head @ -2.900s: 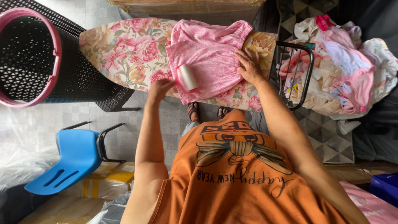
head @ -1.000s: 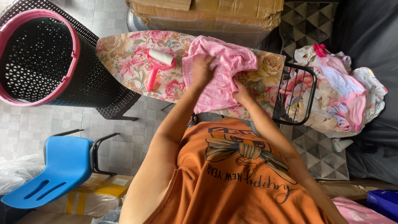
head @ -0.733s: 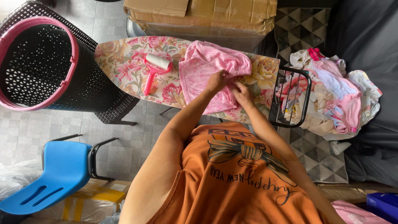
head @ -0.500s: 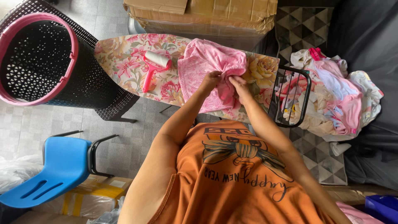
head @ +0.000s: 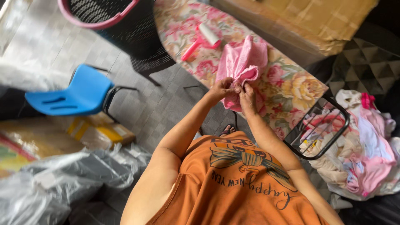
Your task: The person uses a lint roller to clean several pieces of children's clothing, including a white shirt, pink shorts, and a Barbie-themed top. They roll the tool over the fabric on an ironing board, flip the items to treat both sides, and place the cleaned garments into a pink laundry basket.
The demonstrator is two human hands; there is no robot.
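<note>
A pink patterned garment (head: 241,66) is bunched and lifted at the near long edge of the ironing board (head: 291,89), its upper part heaped on the floral cover and its lower part hanging just past the edge. The left hand (head: 223,87) and the right hand (head: 248,93) meet at the garment's lower part, touching or nearly touching each other, each with fingers closed on a fold of the pink fabric. Both forearms reach forward from the orange shirt (head: 241,183) at the bottom of the view.

On the board, toward its narrow end, lies a lint roller (head: 203,37) with a pink handle and white roll, well apart from the hands and near the garment's far side. Beyond that end stands a black lattice basket (head: 125,21) with a pink rim, only partly in view. At the board's wide end a black wire rack (head: 321,133) projects, and just beside it a heap of mixed pink and white clothes (head: 366,158) rests on a dark surface.

Behind the far long edge sit cardboard boxes (head: 316,21). On the tiled floor, a blue plastic chair (head: 68,93) stands left of the board, with plastic-wrapped bundles (head: 54,179) near it.
</note>
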